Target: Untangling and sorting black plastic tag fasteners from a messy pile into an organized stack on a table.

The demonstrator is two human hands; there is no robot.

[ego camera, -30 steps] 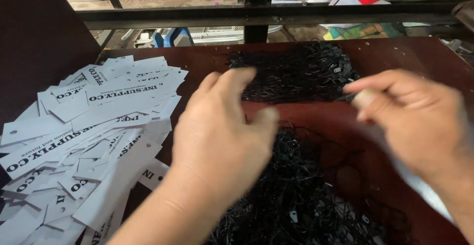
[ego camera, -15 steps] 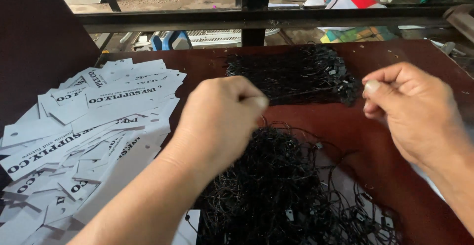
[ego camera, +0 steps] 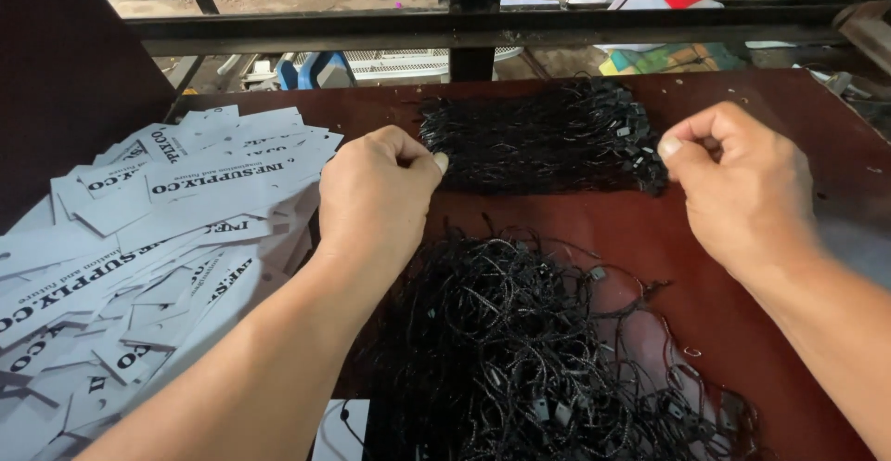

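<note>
My L hand [ego camera: 376,192] & R hand [ego camera: 733,178] are both pinched shut at opposite ends of the straightened black string bundle [ego camera: 543,136], far side of the table [ego camera: 742,90]. Tangled string pile [ego camera: 529,350] lies nearer me; white tags [ego camera: 158,229] heaped left.

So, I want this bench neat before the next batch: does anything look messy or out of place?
The near heap of black string loops is a loose tangle, unlike the aligned bundle beyond it between the left hand and right hand. The white paper tags lie fanned at mixed angles, some reaching the table's near edge.
</note>
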